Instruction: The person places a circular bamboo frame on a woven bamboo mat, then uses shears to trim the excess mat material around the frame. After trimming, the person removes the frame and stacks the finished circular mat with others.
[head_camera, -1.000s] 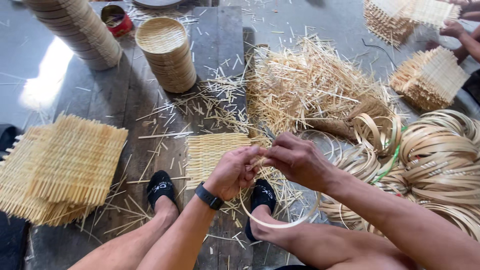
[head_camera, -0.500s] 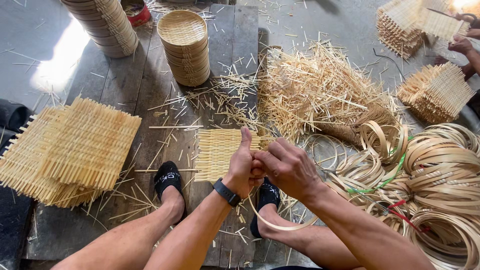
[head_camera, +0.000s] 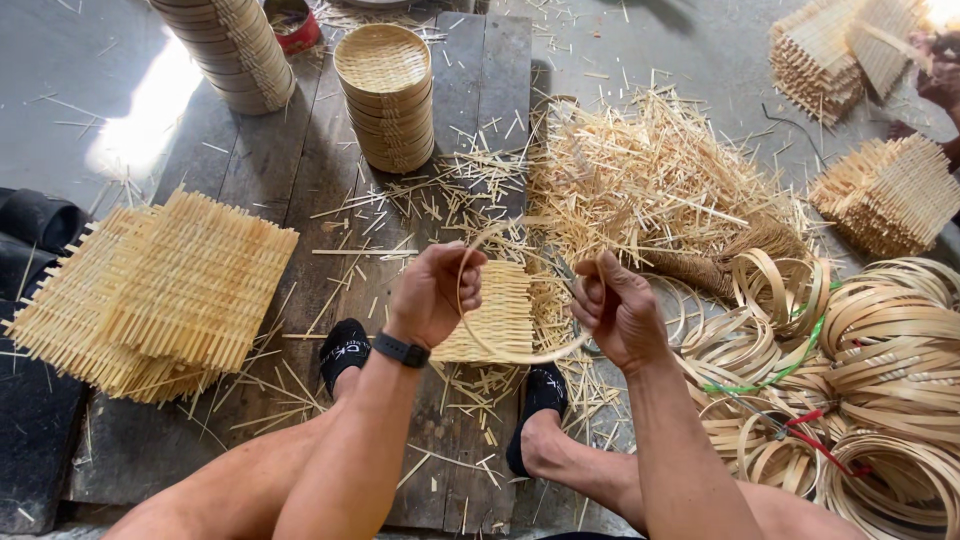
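Dark wooden planks (head_camera: 300, 170) carry the work. At far left lies a stack of woven mats (head_camera: 150, 290). The left hand (head_camera: 432, 295) pinches a thin bamboo hoop (head_camera: 520, 357) above a small woven mat (head_camera: 500, 312); the right hand (head_camera: 618, 312) has its grip closed on the hoop's other side. Even, opposed tension would likely keep the ring round. Coiled bamboo rings (head_camera: 880, 340) sit at right.
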